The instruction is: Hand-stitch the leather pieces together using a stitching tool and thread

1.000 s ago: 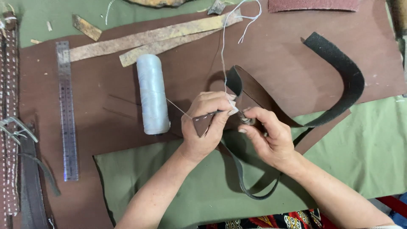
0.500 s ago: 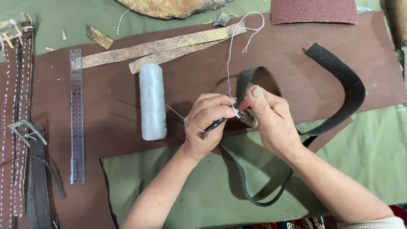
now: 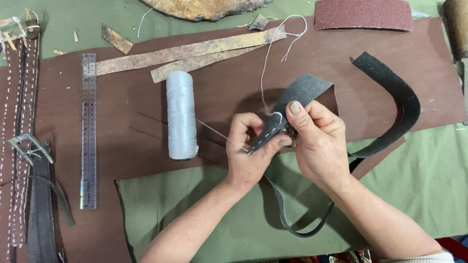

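My left hand (image 3: pixel 251 156) pinches the folded, stitched end of a dark leather belt strap (image 3: pixel 390 87) above the brown leather sheet (image 3: pixel 234 83). My right hand (image 3: pixel 317 141) grips the same folded end from the right, thumb on top. The strap curves away to the right, and its lower part loops below my wrists. White thread (image 3: pixel 273 53) rises from the fold toward the top of the view. Another strand runs left to a white thread spool (image 3: pixel 181 114) lying on the sheet. I cannot see a needle clearly.
A steel ruler (image 3: pixel 88 131) lies at the left. Finished stitched belts with a buckle (image 3: pixel 24 146) lie along the left edge. Leather strips (image 3: pixel 195 51), a sandpaper sheet (image 3: pixel 363 13) and a wood slab (image 3: pixel 204 7) sit at the back. Green cloth (image 3: pixel 419 185) covers the table.
Both hands have lifted and turned the folded strap end upward. The thread above it has shifted slightly with the movement.
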